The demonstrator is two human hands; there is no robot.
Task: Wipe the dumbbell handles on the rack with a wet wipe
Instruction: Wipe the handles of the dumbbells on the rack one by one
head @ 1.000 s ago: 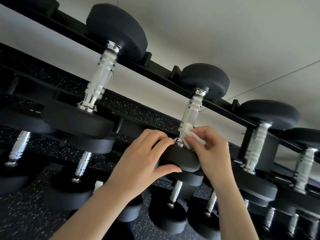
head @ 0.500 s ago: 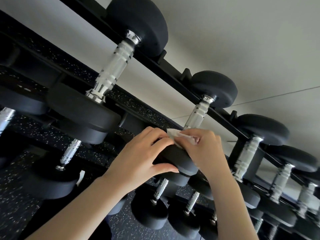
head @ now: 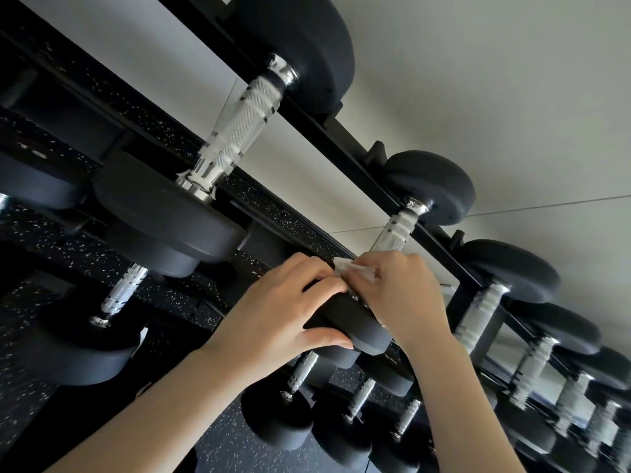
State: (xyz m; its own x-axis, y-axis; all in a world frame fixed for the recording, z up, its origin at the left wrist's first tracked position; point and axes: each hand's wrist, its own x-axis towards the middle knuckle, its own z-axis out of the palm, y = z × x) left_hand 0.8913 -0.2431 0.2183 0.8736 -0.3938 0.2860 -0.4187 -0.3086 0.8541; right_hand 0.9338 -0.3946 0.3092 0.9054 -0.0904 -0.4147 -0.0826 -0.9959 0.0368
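White and crumpled, the wet wipe (head: pixel 352 272) is pinched in your right hand (head: pixel 399 295), whose fingers curl round the lower end of the knurled steel dumbbell handle (head: pixel 392 233) on the rack's (head: pixel 355 160) top tier, with the bare handle running toward 1 o'clock to its far head. Your left hand (head: pixel 283 312) grips that dumbbell's near black head (head: pixel 355 324), fingers over the top and thumb underneath, just beside the wipe's 9 o'clock edge. A larger dumbbell (head: pixel 239 131) lies at 10 o'clock of your hands.

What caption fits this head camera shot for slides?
The left hand grips a racked dumbbell's near weight while the right hand holds a wet wipe against the lower end of its handle.
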